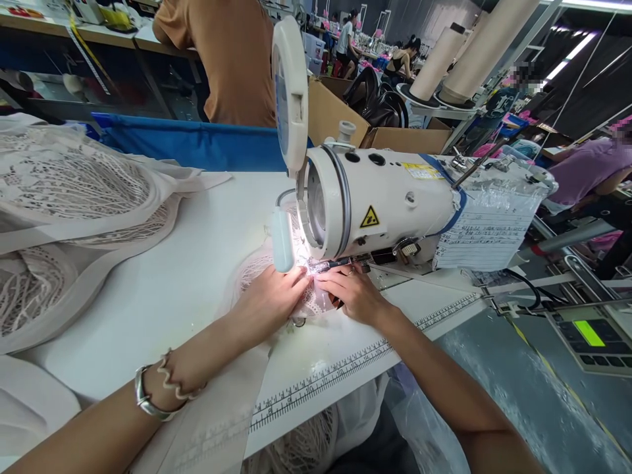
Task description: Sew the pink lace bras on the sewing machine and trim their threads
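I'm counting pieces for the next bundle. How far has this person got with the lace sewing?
Done: hard to tell; a pile of lace pieces lies at the table's left, sewn or not I cannot say. In hand: the left hand and right hand press one lace piece flat under the sewing machine at its lit needle. Left: more lace hangs below the table's front edge.

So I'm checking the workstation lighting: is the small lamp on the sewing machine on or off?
On. The lamp throws a bright glare on the lace fabric under the needle, where both hands, left and right, press it.
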Tool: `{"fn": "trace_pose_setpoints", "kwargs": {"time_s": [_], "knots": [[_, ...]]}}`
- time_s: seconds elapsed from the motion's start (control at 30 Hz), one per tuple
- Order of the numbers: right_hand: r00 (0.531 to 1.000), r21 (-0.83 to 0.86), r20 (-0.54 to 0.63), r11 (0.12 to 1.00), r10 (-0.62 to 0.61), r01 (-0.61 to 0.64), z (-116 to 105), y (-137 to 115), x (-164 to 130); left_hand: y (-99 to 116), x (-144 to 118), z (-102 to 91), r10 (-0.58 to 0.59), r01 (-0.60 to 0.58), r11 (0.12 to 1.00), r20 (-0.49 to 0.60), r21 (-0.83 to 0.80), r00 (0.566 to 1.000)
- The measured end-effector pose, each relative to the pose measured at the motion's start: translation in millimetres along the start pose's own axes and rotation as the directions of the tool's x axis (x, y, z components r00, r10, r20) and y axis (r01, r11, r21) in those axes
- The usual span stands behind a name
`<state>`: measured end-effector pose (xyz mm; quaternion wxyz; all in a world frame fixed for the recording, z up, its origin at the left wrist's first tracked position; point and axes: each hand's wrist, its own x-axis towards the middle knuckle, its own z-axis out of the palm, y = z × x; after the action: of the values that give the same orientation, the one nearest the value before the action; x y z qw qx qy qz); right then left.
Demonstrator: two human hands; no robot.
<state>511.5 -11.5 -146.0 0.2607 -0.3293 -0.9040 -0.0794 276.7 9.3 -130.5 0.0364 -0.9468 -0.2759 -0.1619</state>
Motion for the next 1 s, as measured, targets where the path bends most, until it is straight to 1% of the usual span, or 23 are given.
{"fn": "trace_pose_setpoints", "kwargs": {"time_s": [0.1,0.23,0.33,0.47,0.57,0.63,0.7,0.77,0.87,1.0], "knots": [[1.0,0.008,0.021,1.0,-0.009,0.009,0,0,-1,1,-1,4.8,-0.02,0.02,0.999,-0.015,0.031,1.0],[0.999,-0.006,0.04,1.0,0.021,-0.021,1,1,-3,-3,-4,12.6,0.044,-0.047,0.998,-0.058,-0.05,0.997],[0.999,-0.01,0.033,1.0,0.023,-0.023,1,1,-2,-5,-4,11.9,0.056,-0.061,0.996,-0.067,-0.068,0.996],[1.0,0.007,0.018,1.0,-0.007,0.007,0,2,-2,0,-3,6.6,0.04,-0.039,0.999,-0.065,0.011,0.997],[1.0,0.027,-0.003,1.0,-0.01,0.01,1,2,-2,6,-3,8.1,0.037,-0.032,0.996,-0.061,0.079,0.997],[1.0,0.034,-0.004,0.999,0.002,-0.002,2,3,-3,9,-4,12.0,0.095,-0.093,0.994,-0.045,0.054,0.994],[1.0,0.04,0.013,0.999,0.013,-0.013,3,4,-4,10,-5,16.1,0.173,-0.174,0.985,-0.043,-0.015,0.984],[0.999,0.045,0.036,0.999,0.022,-0.024,3,5,-5,10,-5,18.8,0.195,-0.198,0.978,-0.048,-0.068,0.98],[0.998,0.056,0.052,0.998,0.031,-0.034,0,4,-5,8,-7,19.1,0.144,-0.147,0.984,-0.036,-0.098,0.989],[0.997,0.063,0.071,0.998,0.019,-0.024,-4,3,-4,6,-8,17.7,0.087,-0.088,0.992,-0.009,-0.092,0.996]]}}
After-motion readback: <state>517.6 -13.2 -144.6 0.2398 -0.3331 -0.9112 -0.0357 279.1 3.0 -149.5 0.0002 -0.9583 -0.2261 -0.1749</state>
